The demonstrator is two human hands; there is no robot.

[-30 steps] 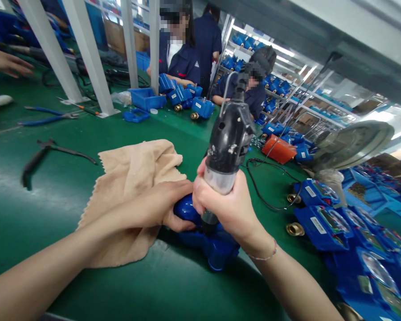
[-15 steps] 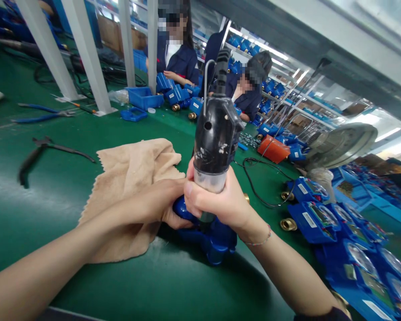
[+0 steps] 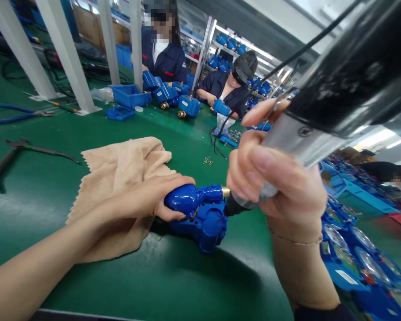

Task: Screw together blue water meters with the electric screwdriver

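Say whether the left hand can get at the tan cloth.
Probably yes: the tan cloth lies right by the left hand, which would likely need to release the blue unit first.

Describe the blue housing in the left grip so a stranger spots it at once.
On the green table, find the tan cloth. At the cloth's right edge, the left grip holds a glossy blue housing with brass at one end. Unlike the other blue units, it has the driver tip right beside it.

power driver [image 3: 341, 96] tilted from upright, nearer camera, small screws [image 3: 207, 160] visible
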